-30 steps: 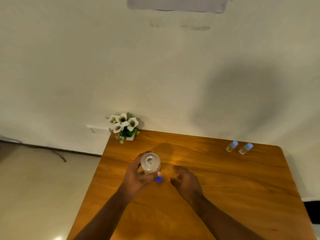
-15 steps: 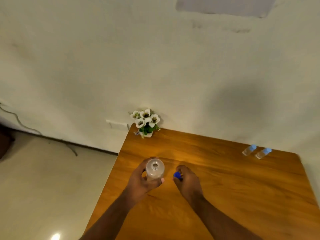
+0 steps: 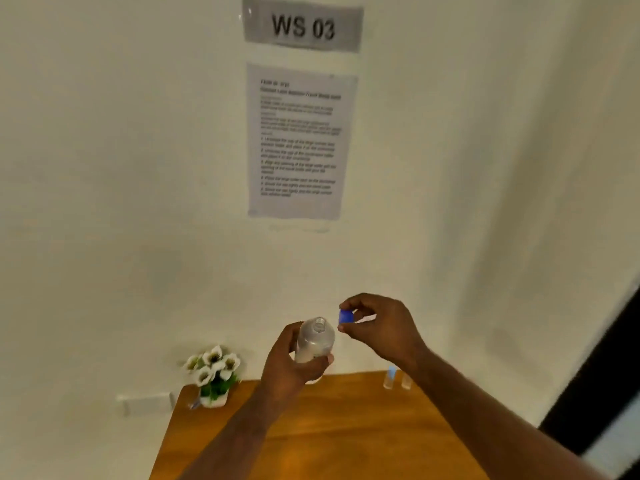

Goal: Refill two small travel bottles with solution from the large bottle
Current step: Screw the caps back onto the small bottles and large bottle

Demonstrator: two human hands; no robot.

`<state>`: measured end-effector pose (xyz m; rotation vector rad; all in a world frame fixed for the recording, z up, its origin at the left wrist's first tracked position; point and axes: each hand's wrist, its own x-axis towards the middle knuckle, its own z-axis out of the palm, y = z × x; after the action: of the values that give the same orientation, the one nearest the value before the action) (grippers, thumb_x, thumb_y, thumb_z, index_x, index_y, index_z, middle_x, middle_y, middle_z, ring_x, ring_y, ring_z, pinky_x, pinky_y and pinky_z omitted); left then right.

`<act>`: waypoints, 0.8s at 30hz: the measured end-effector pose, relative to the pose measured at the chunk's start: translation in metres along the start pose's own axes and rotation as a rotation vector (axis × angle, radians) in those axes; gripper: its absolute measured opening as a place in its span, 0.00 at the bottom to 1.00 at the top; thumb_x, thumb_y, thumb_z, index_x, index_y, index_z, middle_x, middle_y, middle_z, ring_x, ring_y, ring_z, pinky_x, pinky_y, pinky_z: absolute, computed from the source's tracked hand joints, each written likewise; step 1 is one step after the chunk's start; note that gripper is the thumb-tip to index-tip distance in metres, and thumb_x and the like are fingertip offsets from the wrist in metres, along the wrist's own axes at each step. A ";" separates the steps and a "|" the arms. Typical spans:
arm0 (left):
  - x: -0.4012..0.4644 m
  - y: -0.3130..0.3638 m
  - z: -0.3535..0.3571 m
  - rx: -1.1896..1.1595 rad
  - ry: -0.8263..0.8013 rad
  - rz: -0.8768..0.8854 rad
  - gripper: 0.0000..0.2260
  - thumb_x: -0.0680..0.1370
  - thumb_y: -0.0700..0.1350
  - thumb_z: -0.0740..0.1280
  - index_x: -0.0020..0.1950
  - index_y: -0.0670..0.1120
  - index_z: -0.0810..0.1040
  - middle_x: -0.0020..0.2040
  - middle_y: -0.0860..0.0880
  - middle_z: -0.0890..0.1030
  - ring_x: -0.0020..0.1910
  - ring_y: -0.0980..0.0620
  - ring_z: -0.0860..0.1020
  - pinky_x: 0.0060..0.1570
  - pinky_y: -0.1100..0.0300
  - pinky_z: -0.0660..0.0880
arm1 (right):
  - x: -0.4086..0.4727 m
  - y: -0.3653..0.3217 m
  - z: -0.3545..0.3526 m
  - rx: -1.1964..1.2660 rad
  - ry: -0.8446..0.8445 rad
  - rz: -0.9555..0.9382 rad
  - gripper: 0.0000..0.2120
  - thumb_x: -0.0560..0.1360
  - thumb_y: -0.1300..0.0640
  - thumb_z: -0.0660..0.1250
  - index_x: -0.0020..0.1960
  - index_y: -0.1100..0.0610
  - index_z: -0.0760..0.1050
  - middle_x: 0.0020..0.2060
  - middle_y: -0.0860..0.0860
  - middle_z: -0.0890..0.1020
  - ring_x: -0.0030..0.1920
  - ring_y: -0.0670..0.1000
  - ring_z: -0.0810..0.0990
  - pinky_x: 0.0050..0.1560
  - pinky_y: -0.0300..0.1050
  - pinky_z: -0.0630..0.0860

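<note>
Large bottle (image 3: 316, 341) uncapped – left hand (image 3: 291, 367) grips it, right hand (image 3: 379, 329) pinches blue cap (image 3: 346, 317) beside its mouth. Next: park cap, uncap travel bottles (image 3: 396, 377) behind.

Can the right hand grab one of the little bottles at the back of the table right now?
Probably not yet. The right hand is pinching the blue cap, so it is busy. The little bottles stand just beneath its wrist with nothing between, so after putting the cap down it could likely reach them.

Right forearm hides most of the two small travel bottles (image 3: 396, 377). Instruction sheet (image 3: 299, 142) text too blurred to read. Counter (image 3: 346, 438) cut off at bottom edge.
</note>
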<state>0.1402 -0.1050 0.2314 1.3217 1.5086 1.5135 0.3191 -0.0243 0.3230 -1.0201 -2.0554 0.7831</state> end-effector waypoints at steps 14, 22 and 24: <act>0.028 0.111 0.056 -0.079 -0.042 0.020 0.22 0.69 0.51 0.80 0.60 0.56 0.78 0.53 0.57 0.85 0.55 0.53 0.83 0.46 0.66 0.80 | 0.061 -0.100 -0.126 -0.690 -0.464 -0.424 0.17 0.75 0.64 0.71 0.62 0.52 0.81 0.57 0.48 0.84 0.55 0.46 0.81 0.59 0.40 0.76; 0.038 0.144 0.075 -0.130 0.048 0.010 0.28 0.63 0.58 0.81 0.61 0.56 0.80 0.55 0.52 0.86 0.55 0.48 0.84 0.61 0.45 0.80 | 0.080 -0.128 -0.146 -0.895 -0.381 -0.380 0.19 0.74 0.38 0.69 0.46 0.56 0.81 0.43 0.50 0.84 0.43 0.50 0.80 0.45 0.45 0.76; 0.039 0.149 0.076 -0.102 0.065 0.017 0.22 0.67 0.54 0.81 0.59 0.57 0.79 0.56 0.52 0.85 0.56 0.48 0.83 0.62 0.46 0.80 | 0.085 -0.132 -0.147 -0.957 -0.371 -0.389 0.23 0.73 0.34 0.67 0.43 0.55 0.79 0.40 0.50 0.82 0.41 0.50 0.78 0.42 0.43 0.73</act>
<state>0.2309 -0.0657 0.3725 1.2396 1.4428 1.6364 0.3442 0.0103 0.5340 -0.9080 -2.9161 -0.3019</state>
